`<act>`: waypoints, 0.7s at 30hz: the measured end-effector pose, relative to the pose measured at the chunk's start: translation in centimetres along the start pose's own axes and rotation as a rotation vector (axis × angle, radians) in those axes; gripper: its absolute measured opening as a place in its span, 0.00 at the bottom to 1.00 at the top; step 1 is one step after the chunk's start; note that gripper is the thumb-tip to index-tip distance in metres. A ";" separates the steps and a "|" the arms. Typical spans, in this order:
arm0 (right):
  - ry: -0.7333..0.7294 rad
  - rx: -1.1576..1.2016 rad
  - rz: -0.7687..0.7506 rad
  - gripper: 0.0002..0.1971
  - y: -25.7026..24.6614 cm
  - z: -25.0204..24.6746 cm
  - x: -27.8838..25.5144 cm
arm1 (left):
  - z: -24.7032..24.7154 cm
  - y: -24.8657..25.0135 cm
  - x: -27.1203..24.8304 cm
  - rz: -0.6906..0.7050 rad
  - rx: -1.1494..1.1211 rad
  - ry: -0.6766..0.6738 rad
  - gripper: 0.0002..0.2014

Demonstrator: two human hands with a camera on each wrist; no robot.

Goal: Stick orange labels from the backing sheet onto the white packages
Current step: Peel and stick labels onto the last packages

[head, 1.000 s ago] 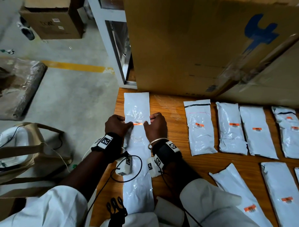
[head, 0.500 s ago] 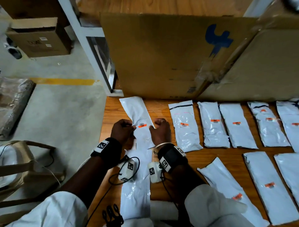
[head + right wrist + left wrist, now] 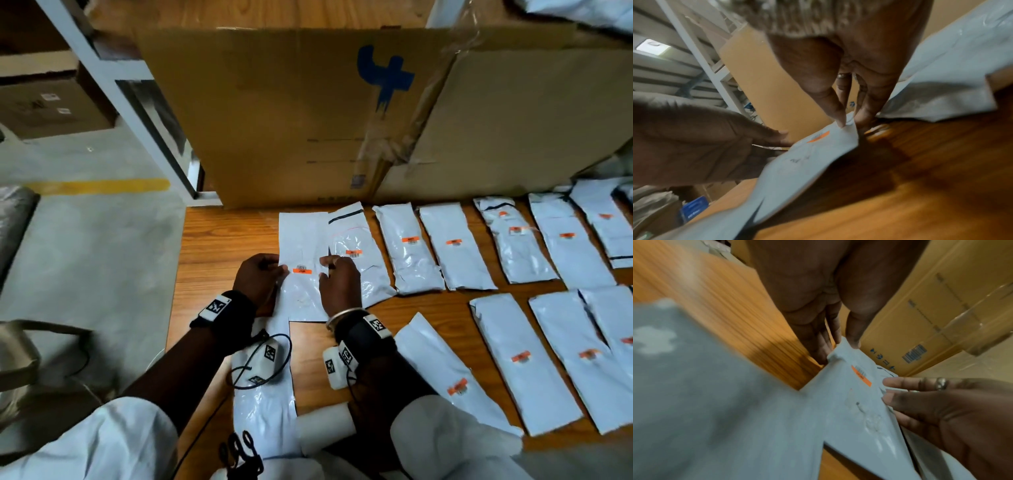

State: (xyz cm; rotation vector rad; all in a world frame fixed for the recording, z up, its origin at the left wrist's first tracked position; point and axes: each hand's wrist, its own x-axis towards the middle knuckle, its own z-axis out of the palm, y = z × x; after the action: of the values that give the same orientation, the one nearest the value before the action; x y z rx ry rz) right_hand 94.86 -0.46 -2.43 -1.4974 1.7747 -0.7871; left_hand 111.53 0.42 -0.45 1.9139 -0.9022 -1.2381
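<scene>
Two hands on one white package (image 3: 303,260): left hand (image 3: 258,279) pinching its left edge, right hand (image 3: 339,284) pinching the right edge, orange label (image 3: 302,271) already stuck between them. Long axis running 12 to 6, top end overlapping the next labelled package (image 3: 356,253) at 2 o'clock (row continuing at 3). Probably to be laid beside that one, right hand nearer.

right hand (image 3: 838,78) pinching labelled white package (image 3: 807,162)
</scene>
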 end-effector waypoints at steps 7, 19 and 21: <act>0.045 -0.052 -0.165 0.08 -0.2 -3.4 -3.1 | -4.8 -0.4 -6.2 0.084 0.009 0.156 0.11; -0.597 -0.563 0.105 0.30 5.0 -6.9 -15.0 | -5.4 -11.1 -15.6 -0.234 0.309 0.300 0.31; -0.583 -0.485 0.118 0.23 4.9 -7.1 -16.0 | -4.8 -11.9 -16.3 -0.231 0.262 0.286 0.28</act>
State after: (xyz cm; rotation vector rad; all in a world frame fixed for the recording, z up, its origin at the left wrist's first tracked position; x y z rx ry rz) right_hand 88.05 16.29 -0.35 -1.6783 1.6274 0.1630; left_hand 113.23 21.13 -1.21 2.3870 -0.7358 -0.9704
